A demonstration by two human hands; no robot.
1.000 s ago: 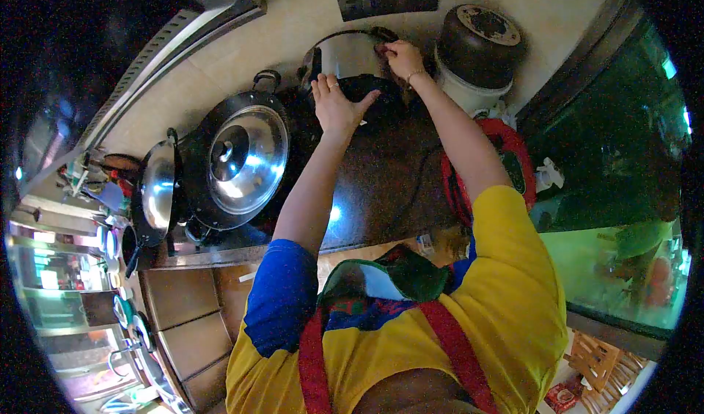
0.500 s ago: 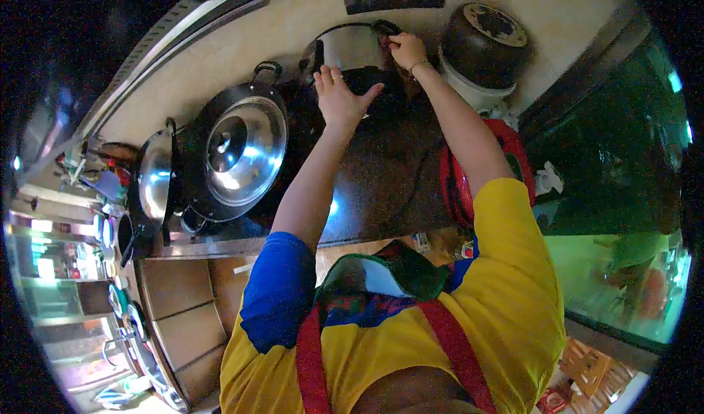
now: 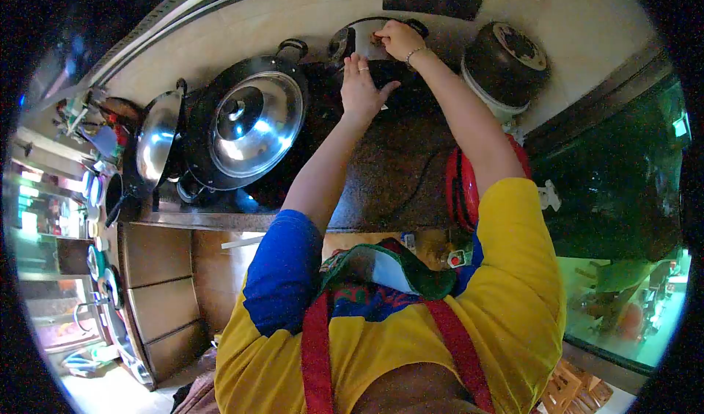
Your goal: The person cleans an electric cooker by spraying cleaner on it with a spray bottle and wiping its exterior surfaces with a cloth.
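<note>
Fingers [image 3: 385,34] of the right hand [image 3: 401,41] are drawn close together in a narrow grip at a small reddish-brown thing [image 3: 375,38], which lies against the side of the silver pot [image 3: 365,41]. What that thing is cannot be made out (it is small and partly covered by the fingertips). The left hand [image 3: 362,91] has a wide grip, its fingers pointing up towards the near side of the pot and its thumb spread out to the right; it holds nothing that shows, and whether it presses on the dark base there is hard to tell. A ring [image 3: 364,68] sits on one of its fingers, and a bracelet [image 3: 415,52] circles the right wrist.

The silver pot stands at the back of the dark, speckled surface [image 3: 381,168], near the wall [image 3: 337,7]. Just to its right, an upturned dark pot [image 3: 504,66] rests on a white container [image 3: 501,106]. To the left of the left hand lies a wide black pan [image 3: 196,124] with a domed steel lid [image 3: 258,132] on it, and beyond that a second shiny pan [image 3: 155,144] leans at a tilt.

Nearer the person, a red, rounded object [image 3: 457,194] sits beneath the right forearm, partly hidden by it, and a dark cord [image 3: 420,183] runs across the surface beside it. The person wears a yellow and blue shirt [image 3: 513,267] with red straps [image 3: 317,348].
</note>
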